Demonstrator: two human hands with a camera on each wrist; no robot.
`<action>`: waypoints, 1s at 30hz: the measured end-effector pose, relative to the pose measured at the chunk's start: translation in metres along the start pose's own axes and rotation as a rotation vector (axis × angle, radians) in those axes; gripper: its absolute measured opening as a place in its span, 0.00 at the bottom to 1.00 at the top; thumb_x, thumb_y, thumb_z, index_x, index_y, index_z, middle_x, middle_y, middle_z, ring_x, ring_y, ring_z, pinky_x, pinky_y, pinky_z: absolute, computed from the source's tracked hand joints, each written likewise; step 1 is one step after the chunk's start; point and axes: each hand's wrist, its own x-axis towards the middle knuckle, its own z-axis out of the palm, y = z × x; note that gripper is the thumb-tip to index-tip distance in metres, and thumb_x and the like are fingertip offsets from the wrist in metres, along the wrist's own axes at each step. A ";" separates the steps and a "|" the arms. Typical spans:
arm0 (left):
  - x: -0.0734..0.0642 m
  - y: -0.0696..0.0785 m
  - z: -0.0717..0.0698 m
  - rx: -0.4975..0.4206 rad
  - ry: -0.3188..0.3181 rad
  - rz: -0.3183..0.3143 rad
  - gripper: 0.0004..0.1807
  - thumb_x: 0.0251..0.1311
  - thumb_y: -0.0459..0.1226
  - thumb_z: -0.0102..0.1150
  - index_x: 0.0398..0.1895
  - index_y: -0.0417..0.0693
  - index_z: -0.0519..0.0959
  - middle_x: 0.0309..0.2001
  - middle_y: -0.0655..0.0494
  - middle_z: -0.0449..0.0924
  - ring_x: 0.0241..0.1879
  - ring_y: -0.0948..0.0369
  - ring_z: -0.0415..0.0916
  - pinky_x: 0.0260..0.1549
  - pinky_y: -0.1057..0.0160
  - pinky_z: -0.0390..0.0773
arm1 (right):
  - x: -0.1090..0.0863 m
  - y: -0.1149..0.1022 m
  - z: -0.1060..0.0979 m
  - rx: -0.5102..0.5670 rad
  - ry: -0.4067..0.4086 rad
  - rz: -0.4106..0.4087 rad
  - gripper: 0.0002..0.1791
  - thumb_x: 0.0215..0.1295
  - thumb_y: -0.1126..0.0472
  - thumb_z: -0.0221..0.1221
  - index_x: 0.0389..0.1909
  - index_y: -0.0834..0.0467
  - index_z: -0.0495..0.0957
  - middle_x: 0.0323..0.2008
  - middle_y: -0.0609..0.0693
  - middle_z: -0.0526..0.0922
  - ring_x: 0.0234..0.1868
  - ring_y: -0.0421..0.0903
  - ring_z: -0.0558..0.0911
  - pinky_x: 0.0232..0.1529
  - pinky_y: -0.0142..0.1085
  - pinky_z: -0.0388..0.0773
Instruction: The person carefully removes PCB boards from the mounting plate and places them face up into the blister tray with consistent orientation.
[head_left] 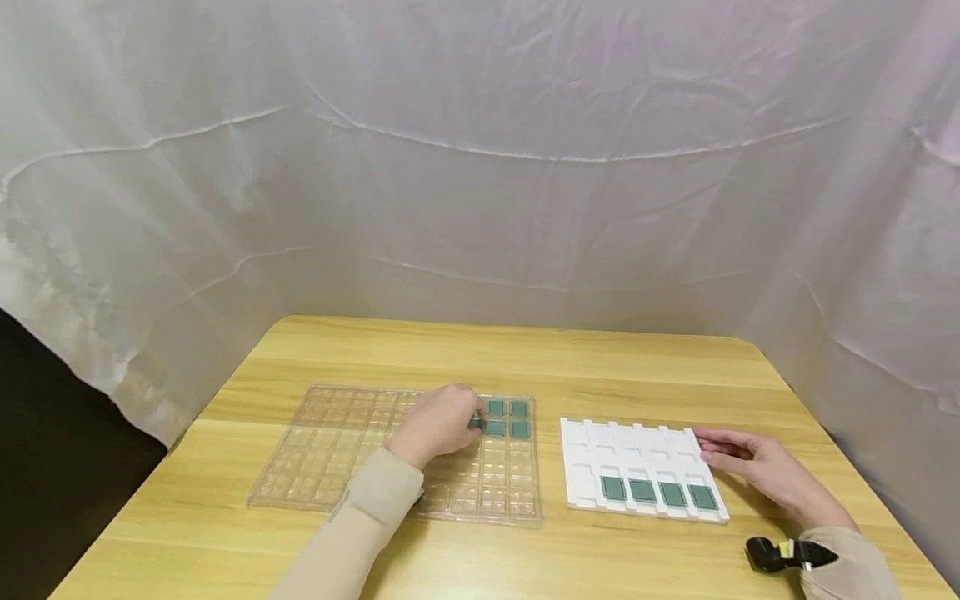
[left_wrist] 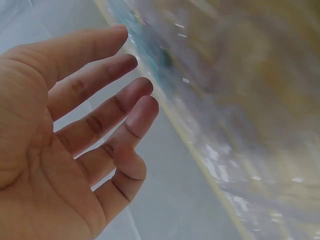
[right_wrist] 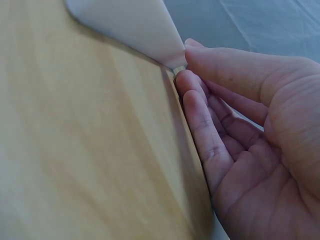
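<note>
A clear plastic tray (head_left: 345,442) with rows of small square pockets lies left of centre. Green square chips (head_left: 519,408) fill several pockets at its far right corner. Over these chips hovers my left hand (head_left: 437,423), fingertips down beside a dark green chip (head_left: 476,422). The left wrist view shows its fingers apart and loosely bent, with nothing seen between them. My right hand (head_left: 772,473) pinches the right edge of a white tray (head_left: 615,450), thumb on the edge in the right wrist view. In that white tray's near row sit several green chips (head_left: 642,491).
Both trays lie on a wooden table (head_left: 600,350), with a gap between them. Pale curtains (head_left: 480,200) hang behind and at the sides. A black strap with a small device (head_left: 780,553) is on the right wrist.
</note>
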 end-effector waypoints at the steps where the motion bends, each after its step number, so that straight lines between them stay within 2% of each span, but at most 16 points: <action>1: 0.001 0.003 -0.001 0.008 0.002 0.009 0.09 0.63 0.37 0.75 0.46 0.52 0.91 0.48 0.53 0.90 0.30 0.65 0.75 0.25 0.67 0.76 | 0.000 0.000 0.000 0.002 -0.001 -0.002 0.32 0.74 0.51 0.68 0.72 0.64 0.76 0.61 0.37 0.87 0.53 0.17 0.77 0.51 0.15 0.69; 3: 0.002 0.011 -0.004 0.021 0.003 0.037 0.11 0.63 0.39 0.75 0.48 0.51 0.90 0.47 0.54 0.90 0.28 0.67 0.73 0.24 0.69 0.76 | 0.000 0.000 -0.001 0.002 -0.003 -0.006 0.32 0.74 0.52 0.68 0.72 0.65 0.76 0.60 0.35 0.87 0.53 0.17 0.77 0.51 0.14 0.69; 5: 0.005 0.021 -0.006 0.027 0.005 0.075 0.12 0.64 0.40 0.74 0.49 0.50 0.90 0.45 0.53 0.89 0.25 0.67 0.70 0.22 0.70 0.75 | 0.000 -0.001 -0.002 -0.003 -0.005 -0.001 0.32 0.74 0.51 0.68 0.72 0.65 0.76 0.60 0.38 0.88 0.53 0.17 0.77 0.51 0.14 0.69; 7: 0.007 0.031 -0.007 0.012 -0.003 0.120 0.11 0.66 0.40 0.73 0.49 0.48 0.90 0.45 0.53 0.89 0.26 0.66 0.72 0.23 0.71 0.75 | 0.000 -0.001 -0.002 -0.005 -0.006 -0.002 0.32 0.74 0.51 0.68 0.72 0.65 0.76 0.61 0.42 0.88 0.53 0.17 0.77 0.51 0.15 0.69; 9: 0.009 0.042 -0.005 0.021 0.002 0.169 0.10 0.67 0.41 0.72 0.49 0.49 0.90 0.47 0.54 0.90 0.31 0.66 0.78 0.26 0.74 0.76 | 0.000 0.000 -0.003 -0.002 -0.008 -0.002 0.33 0.74 0.52 0.67 0.72 0.66 0.75 0.62 0.46 0.88 0.52 0.17 0.78 0.51 0.15 0.69; 10: 0.009 0.048 -0.003 0.027 -0.001 0.183 0.11 0.68 0.41 0.72 0.49 0.50 0.90 0.48 0.55 0.90 0.32 0.66 0.80 0.25 0.74 0.76 | 0.000 -0.001 -0.002 0.001 -0.008 0.000 0.33 0.74 0.52 0.68 0.72 0.66 0.75 0.62 0.47 0.88 0.52 0.17 0.78 0.51 0.15 0.69; 11: 0.010 0.054 -0.002 0.037 -0.001 0.196 0.11 0.68 0.42 0.71 0.50 0.52 0.90 0.50 0.55 0.90 0.37 0.65 0.84 0.25 0.75 0.76 | 0.000 -0.001 -0.002 0.005 -0.009 0.002 0.33 0.74 0.52 0.68 0.72 0.66 0.75 0.63 0.47 0.88 0.53 0.17 0.77 0.51 0.16 0.69; 14: 0.010 0.070 0.003 0.079 0.003 0.219 0.13 0.69 0.46 0.71 0.53 0.56 0.90 0.53 0.59 0.90 0.45 0.64 0.88 0.25 0.77 0.76 | 0.000 0.000 -0.002 0.013 -0.011 0.009 0.33 0.74 0.51 0.68 0.72 0.65 0.75 0.62 0.42 0.88 0.53 0.16 0.77 0.51 0.16 0.68; 17: 0.013 0.086 0.008 0.097 -0.007 0.240 0.14 0.68 0.48 0.71 0.54 0.58 0.90 0.51 0.61 0.90 0.42 0.67 0.86 0.21 0.75 0.75 | 0.000 0.000 -0.001 0.014 -0.008 0.012 0.33 0.73 0.51 0.68 0.72 0.64 0.76 0.62 0.39 0.87 0.53 0.15 0.76 0.51 0.16 0.68; 18: 0.014 0.092 0.010 0.101 -0.013 0.248 0.14 0.68 0.48 0.71 0.54 0.59 0.90 0.49 0.62 0.89 0.38 0.68 0.83 0.20 0.74 0.74 | 0.000 0.000 0.000 0.010 -0.008 0.011 0.33 0.73 0.51 0.68 0.72 0.64 0.76 0.62 0.40 0.88 0.53 0.15 0.76 0.51 0.16 0.68; 21: 0.017 0.107 0.015 0.128 -0.023 0.282 0.14 0.68 0.50 0.71 0.53 0.61 0.90 0.46 0.64 0.88 0.33 0.70 0.78 0.20 0.73 0.72 | 0.000 0.000 0.000 0.006 -0.005 0.013 0.33 0.73 0.51 0.68 0.72 0.64 0.76 0.63 0.44 0.88 0.52 0.16 0.77 0.52 0.16 0.68; 26: 0.021 0.130 0.026 0.180 -0.034 0.343 0.13 0.68 0.53 0.71 0.51 0.64 0.90 0.43 0.68 0.87 0.35 0.72 0.80 0.21 0.74 0.72 | 0.000 0.002 0.000 0.017 -0.010 0.004 0.33 0.74 0.53 0.68 0.72 0.66 0.75 0.63 0.51 0.87 0.53 0.19 0.80 0.51 0.14 0.68; 30: 0.022 0.144 0.032 0.210 -0.040 0.361 0.11 0.67 0.55 0.71 0.45 0.66 0.89 0.35 0.71 0.81 0.30 0.74 0.73 0.22 0.75 0.69 | 0.001 0.003 0.000 0.011 -0.012 -0.007 0.32 0.75 0.55 0.67 0.72 0.68 0.74 0.64 0.57 0.86 0.53 0.20 0.80 0.51 0.13 0.69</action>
